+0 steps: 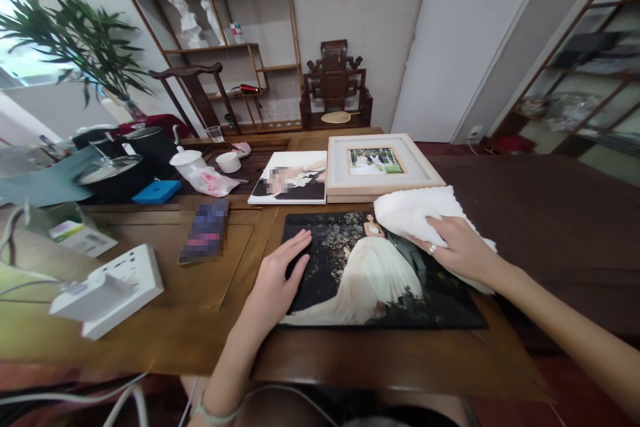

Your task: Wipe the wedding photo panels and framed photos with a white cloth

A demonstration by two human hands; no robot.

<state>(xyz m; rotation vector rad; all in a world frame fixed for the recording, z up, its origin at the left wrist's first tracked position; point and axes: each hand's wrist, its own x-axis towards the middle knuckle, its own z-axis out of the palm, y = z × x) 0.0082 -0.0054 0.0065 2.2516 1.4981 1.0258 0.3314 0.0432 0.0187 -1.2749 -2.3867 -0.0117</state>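
The right hand (460, 248) grasps a white, ragged-edged soft cloth (413, 209) over the dark, glossy rectangular wedding-photo panel (373, 277). The panel lies between both hands, its near edge under the left hand (277, 275), whose fingers are extended flat, grasping nothing.

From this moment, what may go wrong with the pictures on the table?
The left hand lies over the left edge of the dark picture, so it might leave smudges. The white wipe in the right hand looks close to the framed picture; it could catch or nudge it.
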